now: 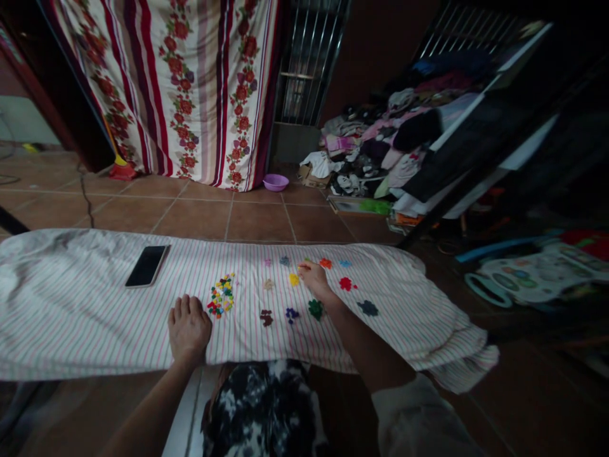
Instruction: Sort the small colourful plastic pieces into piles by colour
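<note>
My left hand [187, 327] lies flat on the striped cloth [95, 317], fingers stretched out, just left of a mixed heap of small coloured pieces [221, 297]. My right hand [313, 278] reaches over the sorted piles, its fingertips pinched together above the yellow pile [294, 279]. Whatever sits between those fingertips is too small to make out. Around it lie small single-colour piles: orange [325, 263], red [346, 284], dark green [315, 309], dark blue [292, 315], brown [266, 318], beige [269, 284] and grey [284, 261]. A lime-green bit is partly hidden behind the right hand.
A phone [147, 266] rests on the cloth at the left. Light blue [345, 263], pink [268, 262] and dark grey [368, 308] piles lie farther out. Beyond the table are a purple basin [276, 183], a flowered curtain [204, 95] and heaped clothes [380, 139].
</note>
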{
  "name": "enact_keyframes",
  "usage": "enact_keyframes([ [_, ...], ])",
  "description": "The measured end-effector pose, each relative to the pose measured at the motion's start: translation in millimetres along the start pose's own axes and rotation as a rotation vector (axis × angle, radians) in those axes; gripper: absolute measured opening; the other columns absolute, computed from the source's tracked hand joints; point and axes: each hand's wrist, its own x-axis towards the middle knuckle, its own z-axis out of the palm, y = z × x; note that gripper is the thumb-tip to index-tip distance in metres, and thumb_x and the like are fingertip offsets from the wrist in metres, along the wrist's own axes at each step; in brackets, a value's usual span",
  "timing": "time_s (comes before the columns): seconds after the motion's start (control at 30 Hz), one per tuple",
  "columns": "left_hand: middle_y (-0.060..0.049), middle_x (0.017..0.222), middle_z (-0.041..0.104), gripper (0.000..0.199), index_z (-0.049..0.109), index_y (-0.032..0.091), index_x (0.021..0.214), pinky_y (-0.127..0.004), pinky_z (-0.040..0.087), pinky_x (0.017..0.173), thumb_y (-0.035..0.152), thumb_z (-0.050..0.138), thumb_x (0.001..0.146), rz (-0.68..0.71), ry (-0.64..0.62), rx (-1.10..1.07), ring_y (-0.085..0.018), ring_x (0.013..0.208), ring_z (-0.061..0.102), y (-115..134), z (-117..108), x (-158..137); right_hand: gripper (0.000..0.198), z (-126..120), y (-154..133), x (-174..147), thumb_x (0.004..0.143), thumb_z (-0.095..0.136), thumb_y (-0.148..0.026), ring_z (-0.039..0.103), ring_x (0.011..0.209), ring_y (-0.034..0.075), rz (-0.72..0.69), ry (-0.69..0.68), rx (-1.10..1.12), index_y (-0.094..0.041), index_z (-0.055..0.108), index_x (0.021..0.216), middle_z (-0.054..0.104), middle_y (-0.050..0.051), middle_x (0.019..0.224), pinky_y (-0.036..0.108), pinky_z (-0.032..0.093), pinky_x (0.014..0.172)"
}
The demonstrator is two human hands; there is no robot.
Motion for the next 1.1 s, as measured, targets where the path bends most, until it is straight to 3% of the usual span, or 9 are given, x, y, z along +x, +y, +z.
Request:
enact_keyframes([
  [0.13,-0.022,0.13,0.059,0.036,0.06,0.008,0.113,-0.048,0.037,0.106,0.023,0.037,0.09,0.005,0.012,-0.009,-0.034,0.13,0.048,1,-2,0,0.027,-8,3,1,0.08,0.051,-0.013,0.069,0.079,0.016,0.04,-0.03,-0.124,-0.018,0.074,0.093,0.074,0.003,0.082,0.024,0.051,0.074],
  [0.3,-0.021,0.13,0.06,0.033,0.061,0.01,0.11,-0.047,0.037,0.105,0.022,0.038,0.09,0.001,0.012,-0.01,-0.034,0.129,0.049,1,-3,0,0.026,-4,-4,3,0.083,0.052,-0.009,0.069,0.086,0.015,-0.028,-0.086,-0.221,-0.02,0.074,0.091,0.076,0.004,0.091,0.022,0.049,0.078],
  [0.57,-0.021,0.133,0.058,0.036,0.06,0.008,0.114,-0.048,0.037,0.107,0.022,0.037,0.091,-0.005,0.003,0.002,-0.035,0.13,0.048,2,-2,0,0.03,11,2,2,0.084,0.05,-0.009,0.07,0.089,0.016,-0.028,-0.1,-0.219,-0.021,0.076,0.092,0.077,0.004,0.094,0.023,0.049,0.08],
  [1.1,-0.02,0.132,0.058,0.037,0.06,0.007,0.116,-0.046,0.036,0.107,0.022,0.036,0.092,-0.011,-0.01,0.008,-0.033,0.13,0.048,3,-5,0,0.036,13,9,0,0.084,0.046,-0.007,0.067,0.1,0.015,-0.001,-0.16,-0.189,-0.021,0.077,0.096,0.076,0.003,0.103,0.025,0.048,0.091],
])
